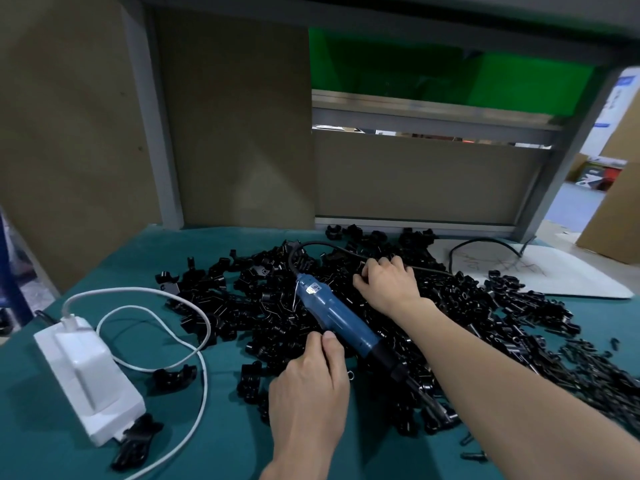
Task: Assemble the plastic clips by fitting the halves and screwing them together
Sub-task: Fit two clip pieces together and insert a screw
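Black plastic clip halves (263, 306) lay heaped in a wide, loose pile across the middle and right of the teal counter (104, 265), tumbled at every angle. A few stray pieces (173, 375) sat apart from the pile toward the near left. A blue electric screwdriver (332, 313) lay flat on top of the heap, slanted, with its black nose (398, 368) pointing to the near right. Its black cord (294, 254) curled out of the far end.

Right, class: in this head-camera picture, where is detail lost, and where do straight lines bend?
Head view: the black clip halves merge into one dark mass; the grey frame post at right leans inward, likely wide-angle distortion; the floor beyond it looks washed out.
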### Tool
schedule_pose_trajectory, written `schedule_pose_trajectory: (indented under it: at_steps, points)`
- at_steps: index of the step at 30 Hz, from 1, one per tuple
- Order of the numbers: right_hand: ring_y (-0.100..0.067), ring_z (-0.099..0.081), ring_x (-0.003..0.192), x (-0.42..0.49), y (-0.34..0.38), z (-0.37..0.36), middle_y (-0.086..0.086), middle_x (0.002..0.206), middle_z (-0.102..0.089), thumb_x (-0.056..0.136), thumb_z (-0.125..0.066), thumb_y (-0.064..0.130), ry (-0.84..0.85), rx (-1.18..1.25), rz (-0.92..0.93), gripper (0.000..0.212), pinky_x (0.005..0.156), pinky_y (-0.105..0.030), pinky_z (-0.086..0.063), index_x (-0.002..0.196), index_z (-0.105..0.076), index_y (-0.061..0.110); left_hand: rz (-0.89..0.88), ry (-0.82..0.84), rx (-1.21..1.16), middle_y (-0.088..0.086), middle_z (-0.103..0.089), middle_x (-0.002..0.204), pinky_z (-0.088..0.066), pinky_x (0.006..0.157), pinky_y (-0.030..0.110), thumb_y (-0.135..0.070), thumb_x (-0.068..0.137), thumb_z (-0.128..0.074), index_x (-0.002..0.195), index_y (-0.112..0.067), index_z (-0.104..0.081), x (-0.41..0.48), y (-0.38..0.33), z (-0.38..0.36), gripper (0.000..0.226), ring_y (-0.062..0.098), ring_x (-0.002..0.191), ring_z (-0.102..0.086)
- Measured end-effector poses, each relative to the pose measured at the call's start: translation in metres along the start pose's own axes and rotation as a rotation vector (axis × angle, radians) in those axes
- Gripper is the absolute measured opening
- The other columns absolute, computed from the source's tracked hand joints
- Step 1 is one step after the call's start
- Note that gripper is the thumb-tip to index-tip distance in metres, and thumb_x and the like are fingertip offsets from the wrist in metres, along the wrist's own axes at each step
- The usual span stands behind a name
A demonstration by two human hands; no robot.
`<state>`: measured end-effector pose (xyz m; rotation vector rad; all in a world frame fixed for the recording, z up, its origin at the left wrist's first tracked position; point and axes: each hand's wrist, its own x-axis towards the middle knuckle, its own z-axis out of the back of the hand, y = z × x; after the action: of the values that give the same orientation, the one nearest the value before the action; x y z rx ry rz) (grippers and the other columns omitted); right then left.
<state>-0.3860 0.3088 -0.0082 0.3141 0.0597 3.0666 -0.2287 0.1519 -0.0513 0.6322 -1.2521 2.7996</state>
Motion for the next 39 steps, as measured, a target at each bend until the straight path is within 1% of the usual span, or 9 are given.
schedule_pose_trajectory:
  at_steps: [5, 11, 16, 21, 26, 30, 34, 36, 39]
  points:
    - [-0.034, -0.037, 0.141, 0.000, 0.006, 0.001, -0.005, 0.141, -0.057, 0.097, -0.048, 0.067, 0.024, 0.051, -0.045, 0.061, 0.111, -0.051, -0.035, 0.131, -0.058, 0.017, 0.007, -0.007, -0.007, -0.006, -0.055, 0.056, -0.030, 0.050, 0.028, -0.052, 0.097, -0.011, 0.077, -0.034, -0.039, 0.000, 0.001, 0.000, 0.039, 0.007, 0.050, -0.051]
    - [-0.033, -0.041, 0.133, 0.003, 0.014, 0.006, -0.007, 0.138, -0.056, 0.095, -0.066, 0.044, -0.014, 0.262, -0.085, 0.054, 0.109, -0.048, -0.034, 0.134, -0.043, 0.015, 0.015, -0.003, -0.031, -0.004, -0.055, 0.055, -0.029, 0.048, 0.024, -0.053, 0.096, -0.011, 0.077, -0.034, -0.039, 0.000, 0.001, 0.001, 0.039, 0.009, 0.049, -0.052]
    - [-0.031, -0.038, 0.139, 0.001, 0.013, 0.011, -0.010, 0.148, -0.043, 0.094, -0.070, 0.031, 0.018, 0.336, -0.077, 0.064, 0.115, -0.044, -0.034, 0.147, -0.038, 0.016, 0.025, -0.045, -0.073, -0.007, -0.056, 0.055, -0.030, 0.047, 0.021, -0.054, 0.096, -0.014, 0.077, -0.033, -0.040, 0.000, 0.002, 0.002, 0.038, 0.006, 0.050, -0.051]
    - [-0.023, -0.051, 0.121, -0.006, 0.004, 0.012, -0.007, 0.134, -0.048, 0.096, -0.069, 0.021, -0.038, 0.605, -0.110, 0.039, 0.102, -0.035, -0.045, 0.131, -0.052, 0.016, 0.025, -0.120, -0.146, -0.004, -0.052, 0.050, -0.032, 0.048, 0.032, -0.062, 0.092, -0.011, 0.075, -0.029, -0.041, -0.001, 0.001, 0.003, 0.047, 0.009, 0.047, -0.051]
    - [-0.014, -0.050, 0.098, -0.025, -0.009, 0.008, 0.002, 0.117, -0.048, 0.100, -0.065, 0.031, -0.090, 0.676, -0.084, 0.016, 0.082, -0.024, -0.038, 0.109, -0.054, 0.024, -0.027, -0.162, -0.189, -0.005, -0.046, 0.044, -0.030, 0.044, 0.033, -0.060, 0.094, -0.020, 0.077, -0.028, -0.043, -0.003, 0.002, 0.005, 0.042, 0.011, 0.040, -0.045]
    - [-0.016, -0.065, 0.103, -0.050, -0.024, 0.022, -0.007, 0.117, -0.063, 0.100, -0.068, 0.025, -0.119, 1.165, -0.122, 0.011, 0.081, -0.016, -0.048, 0.108, -0.061, 0.020, -0.042, -0.178, -0.202, -0.008, -0.041, 0.042, -0.033, 0.042, 0.033, -0.053, 0.098, -0.032, 0.081, -0.024, -0.049, -0.002, 0.003, 0.007, 0.037, 0.010, 0.037, -0.040]
    - [-0.033, -0.073, 0.109, -0.107, -0.056, 0.039, -0.019, 0.117, -0.070, 0.101, -0.060, 0.010, -0.004, 1.976, -0.238, 0.017, 0.087, -0.036, -0.063, 0.117, -0.062, 0.004, -0.032, -0.183, -0.237, -0.008, -0.039, 0.039, -0.034, 0.041, 0.032, -0.049, 0.102, -0.035, 0.077, -0.026, -0.060, 0.000, 0.005, 0.007, 0.042, 0.010, 0.034, -0.038]
    - [-0.035, -0.073, 0.109, -0.141, -0.073, 0.040, -0.024, 0.122, -0.071, 0.102, -0.056, 0.011, 0.059, 2.150, -0.274, 0.029, 0.083, -0.036, -0.063, 0.128, -0.060, -0.001, -0.036, -0.198, -0.220, -0.007, -0.041, 0.037, -0.035, 0.041, 0.031, -0.050, 0.102, -0.034, 0.078, -0.030, -0.066, 0.000, 0.006, 0.009, 0.045, 0.010, 0.033, -0.041]
    - [-0.032, -0.074, 0.106, -0.192, -0.092, 0.036, -0.026, 0.127, -0.069, 0.104, -0.050, 0.013, 0.146, 2.276, -0.346, 0.035, 0.080, -0.034, -0.063, 0.138, -0.057, 0.008, -0.104, -0.271, -0.153, -0.008, -0.034, 0.035, -0.030, 0.038, 0.026, -0.045, 0.104, -0.037, 0.079, -0.026, -0.069, -0.002, 0.004, 0.013, 0.044, 0.006, 0.030, -0.036]
